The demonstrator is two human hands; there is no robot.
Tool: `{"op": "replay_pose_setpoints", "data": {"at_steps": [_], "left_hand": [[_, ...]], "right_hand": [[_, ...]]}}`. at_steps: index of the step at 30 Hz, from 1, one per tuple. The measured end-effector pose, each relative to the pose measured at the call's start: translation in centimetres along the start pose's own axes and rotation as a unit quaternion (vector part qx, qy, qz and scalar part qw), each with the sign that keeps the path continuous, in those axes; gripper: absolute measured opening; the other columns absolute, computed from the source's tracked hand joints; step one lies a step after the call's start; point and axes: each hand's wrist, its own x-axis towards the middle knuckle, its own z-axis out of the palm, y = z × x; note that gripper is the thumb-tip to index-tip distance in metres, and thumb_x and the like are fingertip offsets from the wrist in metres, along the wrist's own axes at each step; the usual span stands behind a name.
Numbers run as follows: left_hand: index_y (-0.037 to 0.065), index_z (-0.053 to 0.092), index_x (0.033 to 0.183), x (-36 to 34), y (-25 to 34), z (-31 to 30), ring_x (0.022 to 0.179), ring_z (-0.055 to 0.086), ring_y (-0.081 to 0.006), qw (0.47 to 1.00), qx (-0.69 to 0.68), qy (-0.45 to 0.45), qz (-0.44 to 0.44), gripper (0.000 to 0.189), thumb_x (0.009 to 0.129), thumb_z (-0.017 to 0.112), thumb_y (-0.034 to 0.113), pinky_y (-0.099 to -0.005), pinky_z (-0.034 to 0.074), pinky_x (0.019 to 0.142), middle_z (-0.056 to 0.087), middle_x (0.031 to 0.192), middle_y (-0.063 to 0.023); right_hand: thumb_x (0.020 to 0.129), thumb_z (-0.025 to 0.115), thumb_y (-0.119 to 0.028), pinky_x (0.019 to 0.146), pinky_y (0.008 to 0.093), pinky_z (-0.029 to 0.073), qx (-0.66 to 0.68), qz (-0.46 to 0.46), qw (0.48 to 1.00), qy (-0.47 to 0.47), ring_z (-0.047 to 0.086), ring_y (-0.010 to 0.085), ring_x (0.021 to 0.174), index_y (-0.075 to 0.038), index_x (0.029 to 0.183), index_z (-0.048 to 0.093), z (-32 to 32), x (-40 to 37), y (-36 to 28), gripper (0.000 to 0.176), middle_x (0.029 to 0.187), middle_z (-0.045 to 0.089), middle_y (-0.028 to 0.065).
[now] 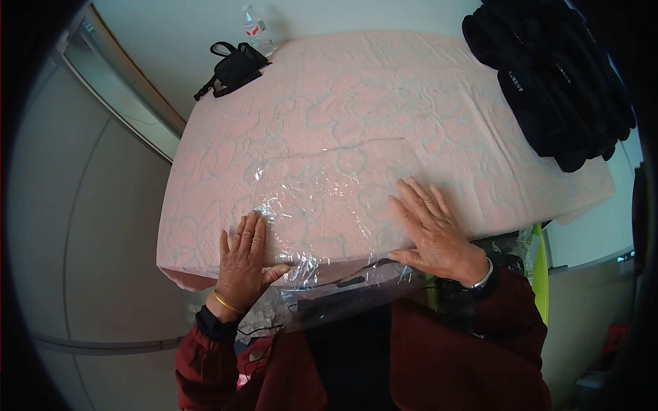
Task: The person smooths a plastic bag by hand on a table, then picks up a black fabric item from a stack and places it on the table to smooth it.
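Note:
A clear plastic bag [322, 198] lies flat on the pink patterned cloth [329, 103], its lower part hanging over the front edge toward my body. My left hand [248, 257] rests on the bag's left side, fingers stretched out and thumb apart. On the right side, my right hand [433, 229] lies palm down with its fingers spread, touching the bag. Neither hand grips anything.
Black socks [548, 89] with small white lettering are piled at the back right. A black pouch [236, 68] and a clear bottle [257, 31] stand at the back left. A lime-green container [541, 274] is beside the table's right front.

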Motion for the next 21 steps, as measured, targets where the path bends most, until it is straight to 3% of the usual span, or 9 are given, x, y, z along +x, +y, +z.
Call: {"op": "replay_pose_setpoints", "data": {"at_steps": [2,5,6,8,12,16,21], "left_hand": [[-0.004,0.03,0.152,0.2,0.9,-1.3,0.149,0.025,-0.0378,0.999,0.027,-0.02,-0.008,0.104,0.087,0.045,0.076,-0.0589,0.018,0.118,0.027,0.16,-0.0226],[-0.006,0.031,0.151,2.0,4.2,-2.9,0.15,0.025,-0.0384,0.995,-0.011,0.025,0.101,0.104,0.087,0.047,0.075,-0.0577,0.018,0.119,0.026,0.16,-0.025],[-0.006,0.031,0.151,2.8,5.6,-2.9,0.15,0.025,-0.0384,0.995,-0.008,0.023,0.097,0.104,0.087,0.047,0.075,-0.0577,0.018,0.119,0.026,0.16,-0.025],[-0.009,0.025,0.152,4.6,8.3,-2.8,0.15,0.024,-0.0399,0.98,-0.028,0.035,0.192,0.109,0.088,0.045,0.076,-0.0541,0.017,0.121,0.025,0.159,-0.027],[-0.007,0.028,0.152,6.8,10.3,-0.7,0.15,0.024,-0.0383,0.966,-0.101,0.005,0.24,0.104,0.088,0.047,0.073,-0.0543,0.018,0.121,0.025,0.16,-0.0257],[-0.006,0.027,0.153,7.5,7.1,-0.2,0.15,0.023,-0.0376,0.964,-0.138,-0.011,0.226,0.103,0.089,0.046,0.073,-0.0526,0.018,0.121,0.025,0.161,-0.0247],[-0.003,0.027,0.154,6.2,1.8,0.4,0.151,0.023,-0.037,0.982,-0.092,-0.01,0.165,0.102,0.089,0.045,0.074,-0.052,0.018,0.121,0.025,0.161,-0.0222]], "right_hand": [[0.088,0.067,-0.051,0.121,0.0566,0.012,0.001,-0.02,1.0,-0.009,0.016,0.0409,0.151,-0.003,0.153,0.032,0.5,0.5,-0.3,0.088,0.16,0.022,0.0258],[0.087,0.068,-0.05,0.121,0.0567,0.012,0.011,-0.031,0.999,-0.008,0.015,0.0426,0.151,-0.007,0.153,0.034,1.7,0.7,-0.4,0.086,0.16,0.021,0.026],[0.087,0.068,-0.05,0.121,0.0567,0.012,0.013,-0.031,0.999,-0.004,0.015,0.0434,0.151,-0.009,0.153,0.035,2.0,0.6,-0.3,0.085,0.161,0.02,0.0262],[0.087,0.069,-0.05,0.121,0.0567,0.012,0.013,-0.034,0.999,0.002,0.014,0.0443,0.151,-0.01,0.153,0.036,2.2,0.8,-0.2,0.084,0.161,0.02,0.0263],[0.087,0.067,-0.053,0.122,0.0567,0.012,0.01,-0.033,0.999,-0.02,0.014,0.045,0.15,-0.01,0.153,0.037,2.0,0.5,0.2,0.084,0.161,0.02,0.0261],[0.088,0.063,-0.058,0.122,0.0562,0.011,0.026,-0.042,0.998,-0.029,0.014,0.0446,0.151,-0.01,0.153,0.037,1.5,0.2,0.4,0.085,0.161,0.02,0.026],[0.088,0.061,-0.06,0.122,0.0552,0.012,0.021,-0.042,0.998,-0.038,0.014,0.0442,0.151,-0.012,0.153,0.038,1.4,0.7,0.5,0.084,0.161,0.02,0.0251]]}}
